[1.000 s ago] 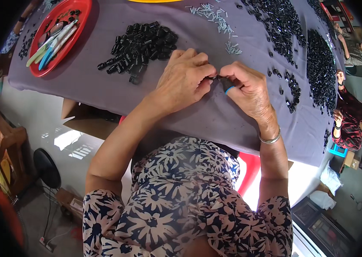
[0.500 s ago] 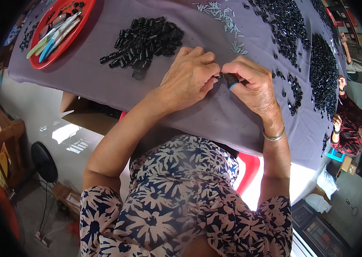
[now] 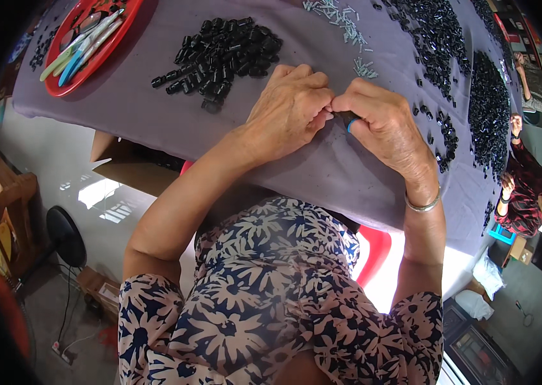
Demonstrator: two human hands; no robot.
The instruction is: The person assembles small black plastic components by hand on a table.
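Over the purple-grey cloth, my left hand and my right hand meet at the fingertips. The left fingers are curled into a pinch, and whatever they hold is too small and hidden to name. My right thumb and fingers are closed on a small dark thing, mostly covered, beside a bright blue band near the thumb. A pile of small black cylindrical parts lies just beyond my left hand. Thin silvery pins or screws are scattered beyond my right hand.
A red tray holding pens or slim tools stands at the far left of the cloth-covered table. More black parts are heaped along the right side. Other people sit at the right. An open cardboard box is below the table edge.
My right hand has shifted slightly right and its wrist has turned outward a little. Both hands still meet at the fingertips. The view has shifted slightly.
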